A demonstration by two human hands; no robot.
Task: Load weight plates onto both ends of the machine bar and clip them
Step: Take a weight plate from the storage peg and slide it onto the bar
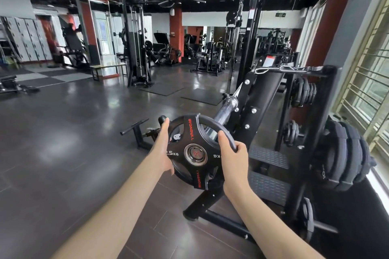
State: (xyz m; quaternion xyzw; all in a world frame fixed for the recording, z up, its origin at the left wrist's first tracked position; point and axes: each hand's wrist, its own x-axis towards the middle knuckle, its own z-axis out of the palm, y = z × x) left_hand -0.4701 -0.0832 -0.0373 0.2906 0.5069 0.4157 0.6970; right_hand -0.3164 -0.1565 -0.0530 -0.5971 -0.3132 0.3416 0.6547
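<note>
On the far left we see grey lockers (29, 40) against the wall, and nearer the middle a cable machine (136, 44) on the dark floor (73, 132). Our left hand (163, 149) presses flat, fingers straight, against the left rim of a black weight plate (194, 151). The plate reads "IRONBULL" in red and "2.5 KG" in white, and its steel-ringed hole sits on the end of the machine bar (225, 111), which slopes away up and right. Our right hand (232, 155) curls its grip round the plate's right rim, thumb in front. Just right stands a black rack (328, 94) with spring clips (288, 67) on its top rail, small plates (303, 92) on pegs, and larger plates (345, 153) near the window (370, 82).
</note>
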